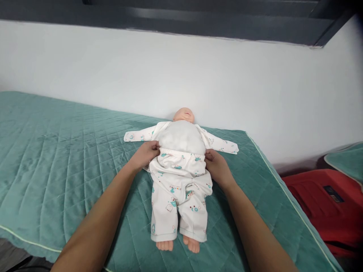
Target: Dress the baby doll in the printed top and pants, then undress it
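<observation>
A baby doll (181,138) lies on its back, head toward the wall and feet toward me. Its white shirt (222,143) with a small print is open at the front, sleeves spread out, and the white torso shows. Printed baby pants (181,181) cover the legs, with the elastic waistband at the belly. My left hand (147,153) pinches the waistband at its left side. At the opposite side, my right hand (216,166) has its fingers closed on the waistband too. Bare toes stick out of both pant legs.
Under the doll is a green quilted bed cover (85,162). A white wall (181,71) rises behind it, with a dark frame (170,19) overhead. Right of the bed's edge stands a red case-like object (323,204), with more green fabric (347,160) above it.
</observation>
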`<state>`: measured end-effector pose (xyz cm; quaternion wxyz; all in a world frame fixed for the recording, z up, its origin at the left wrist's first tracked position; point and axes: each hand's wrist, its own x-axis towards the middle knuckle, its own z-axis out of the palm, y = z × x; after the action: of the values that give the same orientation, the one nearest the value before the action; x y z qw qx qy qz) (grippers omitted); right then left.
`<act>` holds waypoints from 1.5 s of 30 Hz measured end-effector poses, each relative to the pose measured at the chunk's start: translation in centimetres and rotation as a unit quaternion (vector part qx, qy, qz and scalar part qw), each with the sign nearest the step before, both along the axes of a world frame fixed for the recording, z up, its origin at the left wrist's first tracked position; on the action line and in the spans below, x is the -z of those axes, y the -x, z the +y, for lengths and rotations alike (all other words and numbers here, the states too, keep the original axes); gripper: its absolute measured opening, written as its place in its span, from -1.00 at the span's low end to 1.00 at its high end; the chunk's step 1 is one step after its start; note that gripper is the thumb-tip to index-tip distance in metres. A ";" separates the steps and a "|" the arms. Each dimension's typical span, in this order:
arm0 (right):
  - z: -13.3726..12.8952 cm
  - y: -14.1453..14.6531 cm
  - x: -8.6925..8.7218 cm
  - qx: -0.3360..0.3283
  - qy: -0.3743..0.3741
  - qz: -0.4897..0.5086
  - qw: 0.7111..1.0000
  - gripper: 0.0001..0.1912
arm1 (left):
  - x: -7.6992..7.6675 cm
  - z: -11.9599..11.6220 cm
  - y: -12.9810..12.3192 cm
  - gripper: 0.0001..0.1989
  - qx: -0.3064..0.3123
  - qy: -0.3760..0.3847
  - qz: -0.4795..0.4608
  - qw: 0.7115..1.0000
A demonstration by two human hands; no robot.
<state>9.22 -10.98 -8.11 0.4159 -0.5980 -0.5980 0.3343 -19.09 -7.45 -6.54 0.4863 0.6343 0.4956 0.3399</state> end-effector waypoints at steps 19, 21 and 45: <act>-1.9 0.7 -2.9 -0.125 -0.191 -0.086 0.970 -0.77 | -1.9 -1.7 0.2 -0.79 0.138 -0.232 0.065 0.961; -1.9 0.4 -2.9 -0.139 -0.190 -0.122 0.964 -0.75 | -2.1 -1.8 0.2 -0.81 0.149 -0.223 0.071 0.961; 3.4 -1.6 -2.3 -0.114 -0.006 0.090 0.989 -0.72 | -1.4 2.2 -0.1 -0.76 -0.030 0.018 -0.062 0.997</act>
<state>10.80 -7.63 -5.81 0.4311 -0.4911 -0.6245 0.4278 -18.96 -5.26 -5.18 0.5170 0.5883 0.4893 0.3837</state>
